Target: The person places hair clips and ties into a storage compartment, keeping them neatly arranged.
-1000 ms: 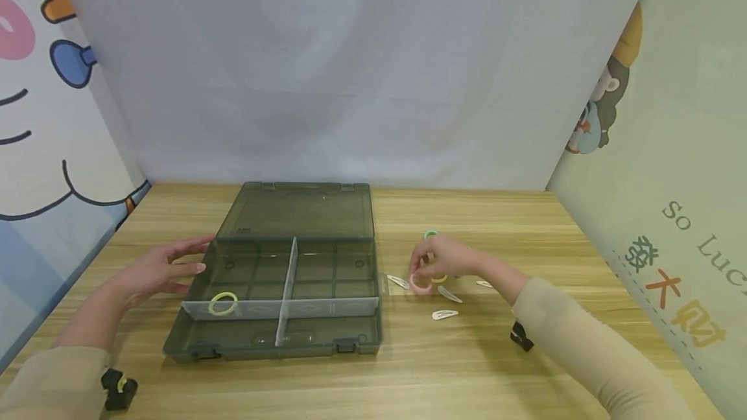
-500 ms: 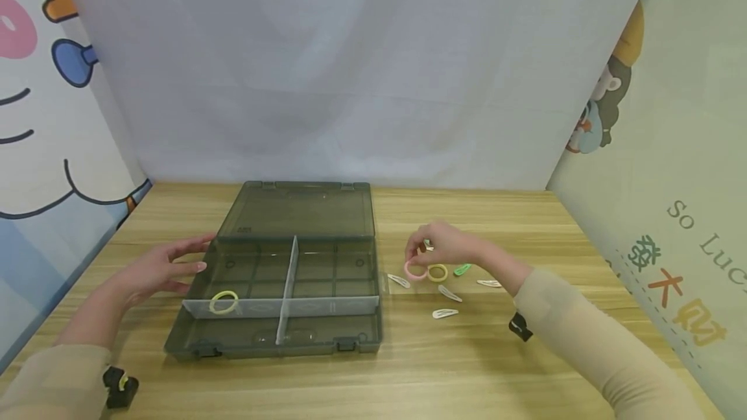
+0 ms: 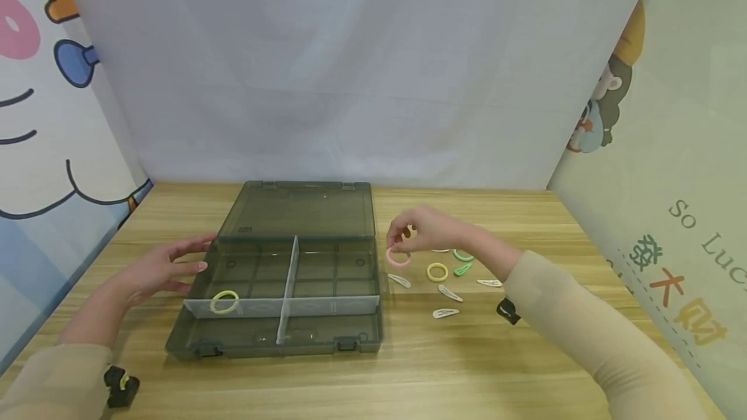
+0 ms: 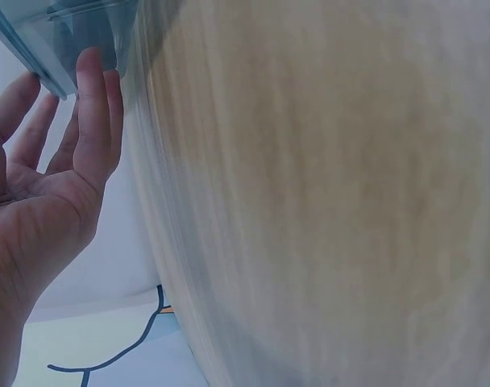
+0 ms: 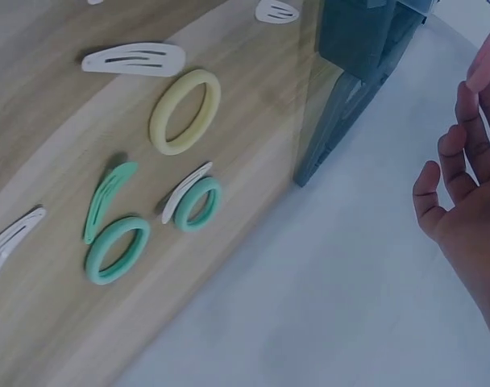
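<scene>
A pink ring [image 3: 399,258] hangs from the fingertips of my right hand [image 3: 428,229], just right of the box; the right wrist view shows the pink ring [image 5: 485,58] pinched at that hand [image 5: 475,161]. My left hand [image 3: 154,271] rests its fingers on the left side of the open grey-green divided box [image 3: 274,352]. In the left wrist view the fingers of the left hand [image 4: 56,173] are spread against the box [image 4: 92,40]. A yellow ring [image 3: 224,302] lies in the box's left part, by the white divider [image 3: 338,306].
Right of the box lie a yellow ring [image 3: 437,271], a green clip [image 3: 463,269], a green ring [image 3: 463,255] and several white clips [image 3: 446,313]. The right wrist view shows a second green ring [image 5: 198,204]. The box lid [image 3: 300,209] lies back toward the curtain [image 3: 350,83].
My right hand has lifted the pink ring off the table and carried it left toward the box, uncovering the clips and rings beneath. The left hand has stayed put.
</scene>
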Motion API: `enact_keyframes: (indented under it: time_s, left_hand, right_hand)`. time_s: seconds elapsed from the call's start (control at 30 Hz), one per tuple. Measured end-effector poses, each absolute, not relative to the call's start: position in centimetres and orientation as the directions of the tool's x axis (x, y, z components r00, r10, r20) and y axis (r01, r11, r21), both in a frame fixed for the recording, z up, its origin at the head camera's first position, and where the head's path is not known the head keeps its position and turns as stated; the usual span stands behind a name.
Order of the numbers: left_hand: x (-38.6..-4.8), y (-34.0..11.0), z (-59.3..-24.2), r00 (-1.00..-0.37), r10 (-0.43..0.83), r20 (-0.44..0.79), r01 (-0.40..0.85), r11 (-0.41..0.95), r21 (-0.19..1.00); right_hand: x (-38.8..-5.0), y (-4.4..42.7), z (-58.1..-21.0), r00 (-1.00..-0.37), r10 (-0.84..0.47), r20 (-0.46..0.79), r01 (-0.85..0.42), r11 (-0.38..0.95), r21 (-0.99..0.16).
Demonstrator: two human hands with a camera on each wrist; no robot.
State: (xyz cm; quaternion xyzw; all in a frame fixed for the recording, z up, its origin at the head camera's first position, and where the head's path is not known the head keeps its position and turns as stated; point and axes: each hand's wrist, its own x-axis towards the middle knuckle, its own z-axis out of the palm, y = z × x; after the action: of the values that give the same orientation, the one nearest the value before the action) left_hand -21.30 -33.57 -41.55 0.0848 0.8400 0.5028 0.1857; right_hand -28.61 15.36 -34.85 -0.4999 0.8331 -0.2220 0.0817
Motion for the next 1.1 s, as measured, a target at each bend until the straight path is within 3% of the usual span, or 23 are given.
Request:
enact_keyframes:
  time_s: [0.5, 1.1]
  left_hand:
    - [-21.2, -33.4, -41.3, -0.917, 0.328, -0.226, -0.047, 0.475, 0.879]
    - [-21.1, -33.3, -41.2, -0.915, 0.336, -0.225, -0.046, 0.468, 0.882]
  right_hand:
    - [-28.5, 10.8, -30.6, -0.395, -0.911, 0.117, -0.863, 0.325, -0.386]
    - [-28.2, 5.8, -27.9, -0.369, -0.92, 0.129, -0.891, 0.312, -0.329]
